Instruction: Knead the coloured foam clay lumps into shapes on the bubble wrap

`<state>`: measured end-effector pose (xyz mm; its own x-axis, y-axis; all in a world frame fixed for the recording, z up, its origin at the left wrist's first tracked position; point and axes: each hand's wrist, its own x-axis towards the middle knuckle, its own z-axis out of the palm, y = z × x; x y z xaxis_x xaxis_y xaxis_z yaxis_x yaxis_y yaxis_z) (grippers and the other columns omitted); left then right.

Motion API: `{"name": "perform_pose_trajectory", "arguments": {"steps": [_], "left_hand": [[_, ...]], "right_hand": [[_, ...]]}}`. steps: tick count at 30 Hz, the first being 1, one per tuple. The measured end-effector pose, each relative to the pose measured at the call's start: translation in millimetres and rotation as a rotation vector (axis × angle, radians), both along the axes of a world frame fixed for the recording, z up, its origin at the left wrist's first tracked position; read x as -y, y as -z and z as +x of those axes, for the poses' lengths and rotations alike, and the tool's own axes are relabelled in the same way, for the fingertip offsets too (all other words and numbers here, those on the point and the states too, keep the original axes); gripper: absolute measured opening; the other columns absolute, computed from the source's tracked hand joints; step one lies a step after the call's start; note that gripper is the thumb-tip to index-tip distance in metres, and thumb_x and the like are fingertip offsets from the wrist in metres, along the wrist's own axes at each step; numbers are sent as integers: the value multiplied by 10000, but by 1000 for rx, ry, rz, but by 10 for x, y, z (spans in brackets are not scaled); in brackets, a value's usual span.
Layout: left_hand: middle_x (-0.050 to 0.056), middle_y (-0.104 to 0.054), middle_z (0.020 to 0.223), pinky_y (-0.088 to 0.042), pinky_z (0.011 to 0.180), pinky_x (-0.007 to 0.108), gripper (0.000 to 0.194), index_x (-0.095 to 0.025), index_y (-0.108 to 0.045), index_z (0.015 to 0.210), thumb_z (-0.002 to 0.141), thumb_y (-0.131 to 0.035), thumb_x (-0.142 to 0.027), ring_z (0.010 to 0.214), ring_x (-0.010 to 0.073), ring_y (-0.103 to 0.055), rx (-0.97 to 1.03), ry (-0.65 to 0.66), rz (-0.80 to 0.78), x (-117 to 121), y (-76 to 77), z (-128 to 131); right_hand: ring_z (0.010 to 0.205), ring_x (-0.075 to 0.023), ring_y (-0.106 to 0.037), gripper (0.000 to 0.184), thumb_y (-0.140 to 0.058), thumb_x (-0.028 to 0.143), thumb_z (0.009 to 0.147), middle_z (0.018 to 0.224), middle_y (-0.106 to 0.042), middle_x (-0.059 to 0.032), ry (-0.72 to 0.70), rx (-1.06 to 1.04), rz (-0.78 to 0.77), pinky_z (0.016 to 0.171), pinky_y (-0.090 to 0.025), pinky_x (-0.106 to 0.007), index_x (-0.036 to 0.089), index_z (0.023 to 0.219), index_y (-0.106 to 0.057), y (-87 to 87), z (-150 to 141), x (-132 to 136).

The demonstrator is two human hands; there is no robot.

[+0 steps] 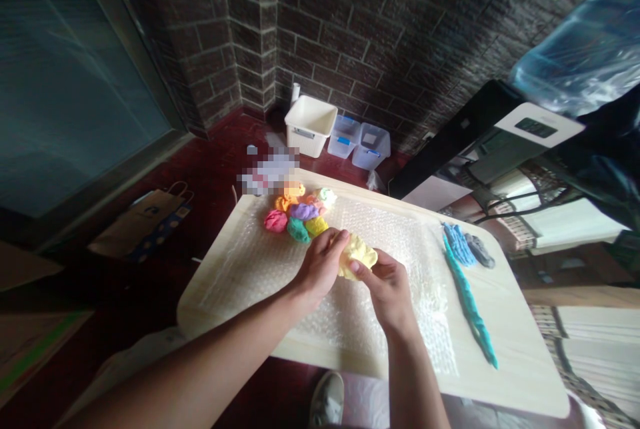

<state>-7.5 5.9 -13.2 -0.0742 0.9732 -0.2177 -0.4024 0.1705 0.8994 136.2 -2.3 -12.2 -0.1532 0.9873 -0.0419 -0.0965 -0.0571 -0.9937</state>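
Observation:
My left hand [323,264] and my right hand [393,282] both grip a pale yellow crumpled lump [359,256], soft looking, like cloth or clay. Thumbs press its near side, and the other fingers are partly hidden behind it. The lump is held above a sheet of bubble wrap [250,269] on a pale wooden table [525,362]. Just beyond my left hand lies a cluster of similar lumps: a bright yellow one [317,226], a green one [299,230], a purple one [304,211], a red one [275,220], an orange one [286,203] and a whitish one [327,197].
On the table's right side lie a long teal twisted strip [470,306], a blue bundle [459,244] and a grey bundle [480,251]. Past the far edge, a white bin [306,140] and clear boxes [371,151] stand by the brick wall. A paper bag [135,222] is at left.

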Motion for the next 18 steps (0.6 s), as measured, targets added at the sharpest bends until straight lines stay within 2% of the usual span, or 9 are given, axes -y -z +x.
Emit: {"name": "perform_pose_trajectory", "arguments": {"steps": [6, 13, 18], "left_hand": [[12, -616, 828, -444, 737, 273, 317, -189, -630, 758, 877, -744, -460, 805, 166, -558, 173, -12, -74, -4, 62, 34], [-10, -589, 747, -432, 704, 257, 300, -187, -612, 708, 747, -840, -377, 757, 145, -527, 377, -15, -164, 4, -70, 41], [-14, -607, 754, -432, 699, 261, 314, -189, -608, 727, 729, -839, -401, 755, 145, -541, 405, -8, -228, 22, -109, 48]], "right_hand": [[823, -203, -686, 166, -915, 316, 831, 947, -804, -40, -73, -104, -64, 826, -534, -354, 230, 949, -836, 103, 54, -2], [751, -176, -653, 183, -940, 321, 800, 870, -789, -19, -99, -194, -140, 768, -515, -328, 226, 915, -834, 85, 62, 9], [757, -178, -661, 220, -961, 339, 767, 867, -798, -24, -84, -238, -189, 785, -519, -327, 218, 907, -842, 65, 45, 6]]}}
